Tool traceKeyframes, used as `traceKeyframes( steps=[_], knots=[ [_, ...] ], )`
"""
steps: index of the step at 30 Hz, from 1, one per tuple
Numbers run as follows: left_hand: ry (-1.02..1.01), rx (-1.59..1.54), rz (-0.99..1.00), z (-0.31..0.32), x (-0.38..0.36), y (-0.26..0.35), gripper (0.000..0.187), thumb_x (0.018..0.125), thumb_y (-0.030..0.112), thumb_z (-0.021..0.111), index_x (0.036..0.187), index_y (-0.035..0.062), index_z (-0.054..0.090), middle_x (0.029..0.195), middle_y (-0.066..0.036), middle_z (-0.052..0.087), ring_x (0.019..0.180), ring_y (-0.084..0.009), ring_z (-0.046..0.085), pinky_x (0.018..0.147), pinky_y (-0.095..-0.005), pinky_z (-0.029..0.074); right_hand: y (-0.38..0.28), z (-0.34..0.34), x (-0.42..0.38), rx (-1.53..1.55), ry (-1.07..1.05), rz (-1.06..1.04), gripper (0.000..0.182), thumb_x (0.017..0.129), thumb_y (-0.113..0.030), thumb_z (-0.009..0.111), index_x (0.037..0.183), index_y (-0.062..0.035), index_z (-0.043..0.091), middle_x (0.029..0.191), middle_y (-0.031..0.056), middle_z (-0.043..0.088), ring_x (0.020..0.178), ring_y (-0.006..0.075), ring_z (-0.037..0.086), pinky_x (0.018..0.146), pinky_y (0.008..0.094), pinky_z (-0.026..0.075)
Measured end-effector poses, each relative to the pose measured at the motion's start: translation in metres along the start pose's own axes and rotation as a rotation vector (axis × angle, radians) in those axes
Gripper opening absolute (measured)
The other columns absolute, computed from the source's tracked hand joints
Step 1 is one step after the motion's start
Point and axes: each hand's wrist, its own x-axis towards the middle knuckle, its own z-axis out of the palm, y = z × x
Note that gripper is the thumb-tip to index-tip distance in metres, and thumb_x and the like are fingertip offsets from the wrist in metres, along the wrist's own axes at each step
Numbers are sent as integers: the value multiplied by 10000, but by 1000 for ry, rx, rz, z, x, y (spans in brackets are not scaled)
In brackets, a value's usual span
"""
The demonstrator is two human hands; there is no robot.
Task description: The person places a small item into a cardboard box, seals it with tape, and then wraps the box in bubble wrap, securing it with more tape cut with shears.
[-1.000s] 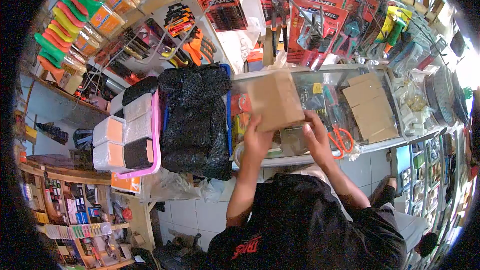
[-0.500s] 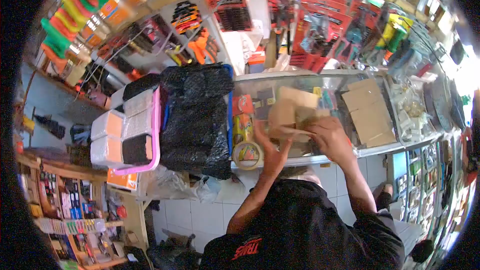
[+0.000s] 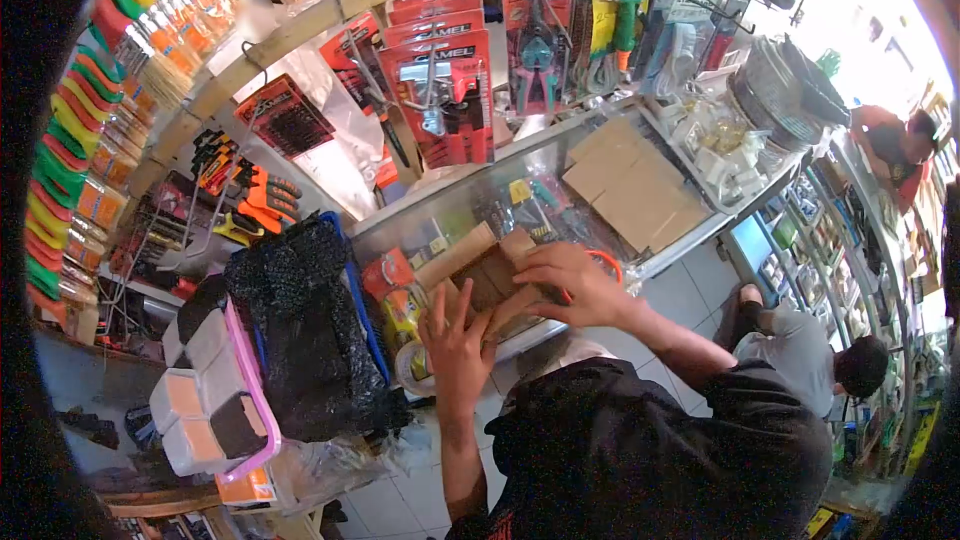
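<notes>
A small cardboard box (image 3: pixel 490 278) with its flaps up stands on the glass counter, its inside facing me. My left hand (image 3: pixel 458 342) lies against the near left side of the box, fingers spread and pointing up. My right hand (image 3: pixel 575 285) bends its fingers over the right side and the near flap, pinching the cardboard. By my right wrist shows an orange loop (image 3: pixel 607 268), perhaps a scissors handle. A roll of tape (image 3: pixel 412 365) lies at the counter edge left of my left hand.
Flattened cardboard (image 3: pixel 635 185) lies farther right on the glass counter (image 3: pixel 520 340). To the left are black plastic wrap (image 3: pixel 315 340) and a pink-rimmed basket (image 3: pixel 250 380) of wrapped blocks. Packaged tools (image 3: pixel 440 90) hang above. A person (image 3: pixel 790 345) crouches at right, and another person (image 3: pixel 895 150) is farther off.
My view has turned and tilted. The box, raised in both hands before, now sits lower on the counter with its opening showing. My left fingers have spread along its side.
</notes>
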Motion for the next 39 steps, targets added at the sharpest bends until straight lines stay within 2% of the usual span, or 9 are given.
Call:
traceKeyframes(
  steps=[6,7,8,12,14,20,26,30,39],
  knots=[
    [-106,139,-55,-18,20,3,326,818,196,812,1134,138,751,1554,-94,467,1499,-360,334,1211,-643,191,64,-104,-22,-134,51,50,330,883,-272,772,1158,-92,745,1168,145,717,1128,373,645,986,484,492],
    [-75,143,-12,-18,22,2,367,754,182,835,1086,53,747,1523,-132,476,1470,-384,350,1205,-616,244,62,-129,-25,-247,106,79,303,893,-269,755,1140,-93,753,1153,143,722,1094,374,658,969,474,501],
    [-58,162,-10,-18,23,4,379,751,180,837,1094,50,741,1526,-135,471,1466,-388,352,1197,-615,255,60,-155,-30,-358,159,109,279,903,-266,737,1121,-94,761,1139,140,727,1061,376,670,953,464,510],
    [-12,231,-90,-17,32,15,360,804,264,835,1076,78,689,1552,-129,444,1469,-378,356,1170,-604,295,111,-235,-82,-383,393,651,257,932,-213,734,1099,-18,732,1051,148,732,1013,259,697,902,377,530],
    [31,206,-150,-17,35,21,372,822,286,823,1081,61,680,1558,-143,430,1465,-396,353,1166,-599,301,123,-272,-98,-406,458,836,325,938,-321,710,1120,-54,748,1056,164,748,935,321,724,850,425,548],
    [87,284,-350,-6,30,34,520,848,398,817,1169,29,642,1562,-239,386,1472,-453,311,1155,-599,311,200,-343,-130,-571,336,736,296,938,-278,715,1064,-11,733,903,151,744,803,274,719,739,391,555],
    [97,355,-490,5,28,61,704,888,528,746,1347,13,599,1592,-261,343,1485,-473,275,1163,-620,301,269,-349,-105,-736,-21,857,533,872,-485,752,1090,0,722,1012,232,743,964,393,723,835,456,562],
    [82,300,-547,15,24,67,668,1022,564,556,1414,24,569,1606,-265,314,1501,-468,244,1181,-619,287,290,-343,-97,-790,-115,894,641,836,-560,763,1123,10,710,1080,245,736,1035,418,708,895,475,555],
    [-27,270,-651,16,23,82,662,1050,577,489,1432,43,570,1619,-276,290,1522,-462,211,1191,-612,286,271,-346,-82,-800,-244,1025,528,817,-404,797,1184,-35,711,1191,202,722,1128,355,705,929,489,569]
  ],
)
